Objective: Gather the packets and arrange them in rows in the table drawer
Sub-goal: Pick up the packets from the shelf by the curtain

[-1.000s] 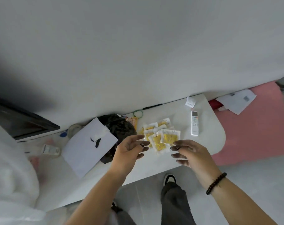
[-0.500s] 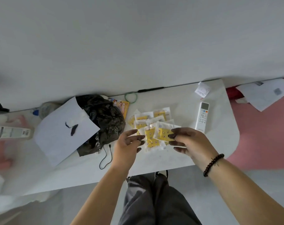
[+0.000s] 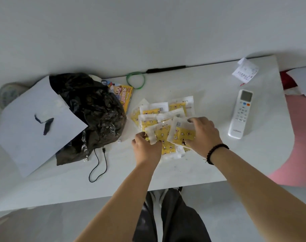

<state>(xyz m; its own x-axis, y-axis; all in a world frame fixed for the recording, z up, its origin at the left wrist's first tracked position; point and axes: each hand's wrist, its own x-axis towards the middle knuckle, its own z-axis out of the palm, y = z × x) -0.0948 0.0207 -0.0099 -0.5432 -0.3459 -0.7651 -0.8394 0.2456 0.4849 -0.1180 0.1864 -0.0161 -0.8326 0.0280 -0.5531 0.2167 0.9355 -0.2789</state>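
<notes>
Both my hands grip overlapping yellow packets (image 3: 166,119) mid-table: left hand (image 3: 146,149), right hand (image 3: 203,137); black plastic bag (image 3: 94,112) left, remote control (image 3: 240,114) right.

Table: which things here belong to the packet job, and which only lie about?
Job: yellow packets, left hand, right hand.
Lying about: remote control, black plastic bag, receipt, green rubber band, black cable.

One head-worn camera looks steeply down from above at the white table (image 3: 192,168), close over it, wall beyond.
</notes>
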